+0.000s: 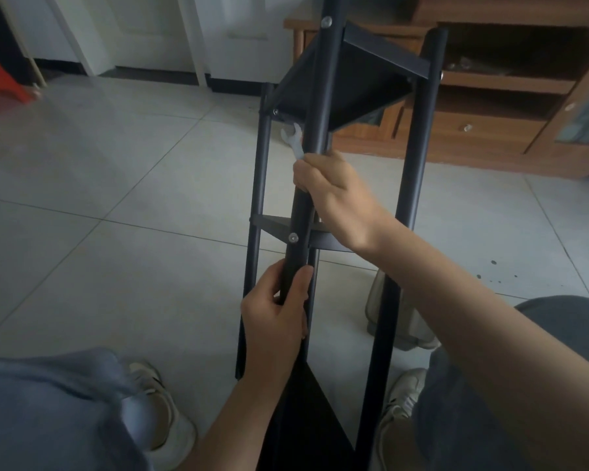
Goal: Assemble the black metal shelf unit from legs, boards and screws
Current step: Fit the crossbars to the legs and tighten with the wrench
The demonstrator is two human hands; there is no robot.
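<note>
While the shelf (pixel 351 86) lies tipped on the tile floor (pixel 116 205), its long axis runs near to far between the knees. Left hand (pixel 274 321) wraps the near part of the middle leg (pixel 315 130). Right hand (pixel 334 192), farther out, grips a small wrench (pixel 295 141) beside the same leg, so it is the one nearer the far board's left-corner screw (pixel 275 112). Legs are round matte black tubes, boards flat dark metal, and the wrench is flat and silvery. Likely next: tighten that screw.
</note>
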